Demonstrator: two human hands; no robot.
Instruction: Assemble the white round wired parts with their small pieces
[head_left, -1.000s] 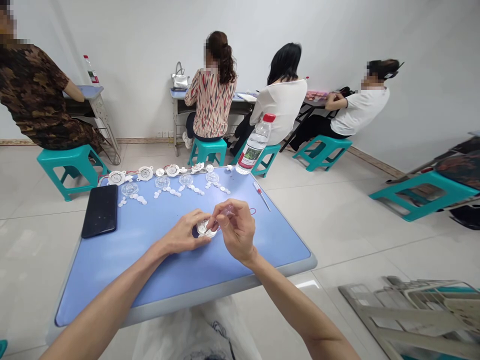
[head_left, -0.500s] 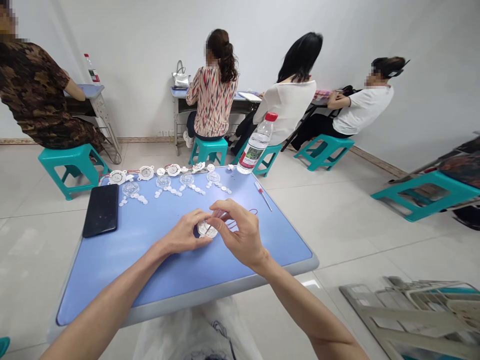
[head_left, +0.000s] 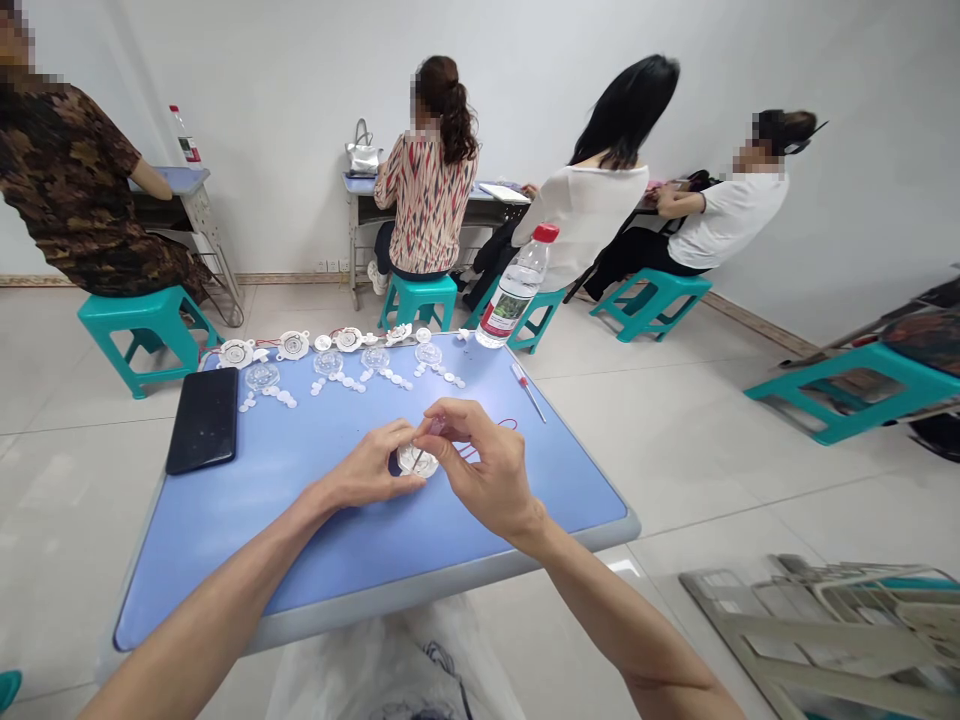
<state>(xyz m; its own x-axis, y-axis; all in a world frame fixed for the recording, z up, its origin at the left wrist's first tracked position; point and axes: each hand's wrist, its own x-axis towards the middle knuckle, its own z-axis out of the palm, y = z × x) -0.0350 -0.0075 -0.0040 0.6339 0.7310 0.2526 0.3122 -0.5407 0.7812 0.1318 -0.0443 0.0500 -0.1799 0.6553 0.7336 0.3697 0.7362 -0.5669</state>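
Note:
My left hand [head_left: 375, 465] is closed around the near and left sides of a round white plastic part [head_left: 424, 462], steadying it on the blue table. Above that part, the fingers of my right hand [head_left: 476, 465] pinch a small screwdriver [head_left: 418, 460]. Its thin dark shaft slants down onto the face of the part; the pinkish handle is mostly hidden by my fingers. Thin red wires [head_left: 510, 425] lie on the table just beyond my right hand.
White round parts [head_left: 292, 346] and clear discs with small white gears [head_left: 262, 378] line the far edge of the table [head_left: 300, 560]. A black phone [head_left: 202, 422] lies left. A water bottle [head_left: 514, 295] and a thin red-and-clear tool [head_left: 529, 392] are right. Several people sit beyond.
The screwdriver stands slightly more upright over the white part, and my right hand has turned a little. My left hand stays in place. A seated person in white has shifted slightly right.

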